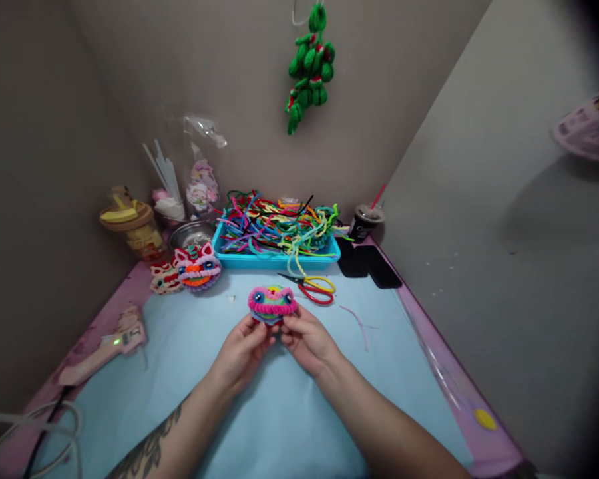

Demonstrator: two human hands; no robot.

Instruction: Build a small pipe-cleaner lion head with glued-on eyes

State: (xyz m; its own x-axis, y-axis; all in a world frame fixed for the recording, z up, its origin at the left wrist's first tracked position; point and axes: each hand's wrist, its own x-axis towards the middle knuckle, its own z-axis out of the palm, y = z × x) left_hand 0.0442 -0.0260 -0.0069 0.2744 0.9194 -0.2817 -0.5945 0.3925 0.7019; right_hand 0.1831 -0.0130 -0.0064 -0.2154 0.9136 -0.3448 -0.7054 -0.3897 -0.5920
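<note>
Between my two hands is a small pipe-cleaner lion head [272, 304], with a bright pink fuzzy band, blue eyes and some green and yellow on top. My left hand [244, 347] grips its lower left edge, thumb in front. On the lower right edge my right hand [307, 339] pinches it the same way. The fingers partly hide its underside. Just beyond it lie scissors [317, 290] with one yellow and one red handle, blades pointing left. Two finished-looking lion heads, one lilac and orange [198, 267] and one cream and red [166, 277], sit farther left.
A blue tray [277, 263] heaped with colourful pipe cleaners stands at the back. At left lies a pink glue gun [107, 346] with a green light and cable. Dark phone-like slabs [383, 267] and a drink cup [365, 223] are at back right. Walls rise behind and beside the table.
</note>
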